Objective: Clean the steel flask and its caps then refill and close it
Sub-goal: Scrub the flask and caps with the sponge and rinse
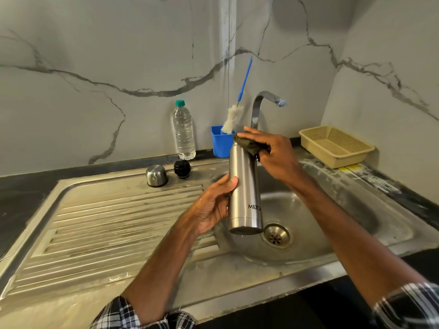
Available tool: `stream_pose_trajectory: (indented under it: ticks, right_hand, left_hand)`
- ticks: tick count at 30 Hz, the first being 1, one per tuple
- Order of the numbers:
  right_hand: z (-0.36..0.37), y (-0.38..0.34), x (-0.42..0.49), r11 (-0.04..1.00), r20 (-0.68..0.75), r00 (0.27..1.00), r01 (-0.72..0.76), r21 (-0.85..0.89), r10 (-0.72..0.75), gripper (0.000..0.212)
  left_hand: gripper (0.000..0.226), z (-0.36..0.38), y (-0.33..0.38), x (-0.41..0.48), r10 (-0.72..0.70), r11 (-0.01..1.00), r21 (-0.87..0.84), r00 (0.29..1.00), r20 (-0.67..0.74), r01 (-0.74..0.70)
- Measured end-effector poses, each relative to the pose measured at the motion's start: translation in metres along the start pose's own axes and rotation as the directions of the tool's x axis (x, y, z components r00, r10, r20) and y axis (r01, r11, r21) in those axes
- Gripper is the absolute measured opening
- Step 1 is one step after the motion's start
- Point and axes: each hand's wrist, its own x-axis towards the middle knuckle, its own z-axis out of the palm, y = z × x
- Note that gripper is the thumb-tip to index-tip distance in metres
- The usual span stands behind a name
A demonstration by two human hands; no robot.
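The left hand [213, 205], just left of the frame's centre, grips the steel flask [244, 191] round its middle. The thumb lies across the near side and the fingers are wrapped behind, out of sight. The right hand [273, 153], above and to the right of centre, holds a dark scrub pad [249, 144] bunched in its curled fingers and presses it on the flask's top and shoulder. The pad covers the mouth, so whether it is open cannot be told.

The flask stands nearly upright in the air in the middle of the frame, its base towards the camera, with black lettering partly visible low on its right side. It hangs over the left part of the sink basin [344, 210], and the round drain [277, 235] lies just right of its base in the picture.

Left of the basin the ribbed drainboard [107, 222] fills the lower left. At its far edge stands the steel outer cap [156, 175], dome up, and just right of it the black inner cap [182, 169]; the two are near each other but apart.

Behind them, against the marble wall, stands a clear plastic water bottle [184, 131] with a green lid. To its right is a blue holder [221, 144] with a bottle brush [234, 117] leaning in it, blue handle upward. The chrome tap [261, 103] rises behind the right hand, its spout pointing right. A beige basket [332, 143] sits on the counter at centre right. Checked sleeves show at the bottom corners.
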Motion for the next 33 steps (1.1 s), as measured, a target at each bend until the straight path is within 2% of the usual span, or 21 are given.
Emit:
stream_pose_trajectory:
  ticks: [5, 8, 10, 13, 17, 20, 23, 27, 30, 33]
  right_hand:
    - [-0.003, -0.002, -0.002, 0.989, 0.005, 0.995, -0.097, 0.115, 0.098, 0.071]
    - [-0.002, -0.013, -0.035, 0.983, 0.085, 0.990, -0.127, 0.132, 0.116, 0.071]
    - [0.000, -0.022, -0.060, 0.988, 0.135, 0.990, -0.069, 0.136, 0.050, 0.070]
    - [-0.005, -0.025, -0.076, 0.984, 0.153, 0.985, 0.050, 0.168, -0.076, 0.064]
    - [-0.008, -0.019, -0.061, 0.997, 0.062, 0.998, 0.009, 0.080, -0.014, 0.068]
    - [0.000, -0.021, -0.064, 0.998, 0.064, 0.998, 0.014, 0.060, -0.018, 0.071]
    - [0.005, -0.028, -0.093, 0.989, 0.093, 0.991, 0.082, 0.121, -0.093, 0.069]
    - [0.000, -0.031, -0.126, 0.969, 0.129, 0.976, 0.147, 0.199, -0.175, 0.072]
    - [-0.004, -0.028, -0.119, 0.975, 0.064, 0.993, 0.087, 0.204, -0.102, 0.073]
    - [-0.001, -0.030, -0.110, 0.983, 0.030, 0.999, 0.026, 0.180, -0.032, 0.077]
  left_hand:
    - [0.076, -0.006, 0.007, -0.002, 0.038, 0.998, -0.054, 0.999, -0.016, -0.039]
    - [0.075, -0.008, 0.009, -0.002, 0.056, 0.988, -0.137, 0.996, -0.069, -0.065]
    - [0.070, -0.013, 0.011, -0.002, 0.061, 0.978, -0.189, 0.990, -0.130, -0.085]
    - [0.068, -0.017, 0.013, -0.003, 0.055, 0.983, -0.164, 0.986, -0.158, -0.081]
    - [0.063, -0.007, 0.010, -0.003, 0.028, 0.990, -0.137, 0.994, -0.110, -0.043]
    - [0.054, -0.007, 0.006, 0.001, 0.051, 0.988, -0.140, 0.991, -0.121, -0.068]
    - [0.058, -0.018, 0.006, 0.004, 0.044, 0.984, -0.162, 0.983, -0.180, -0.074]
    - [0.077, -0.022, 0.005, 0.007, 0.029, 0.992, -0.111, 0.969, -0.246, -0.058]
    - [0.090, -0.014, 0.003, 0.005, 0.027, 0.989, -0.132, 0.971, -0.238, -0.060]
    - [0.069, -0.006, 0.003, 0.003, 0.038, 0.980, -0.182, 0.971, -0.236, -0.083]
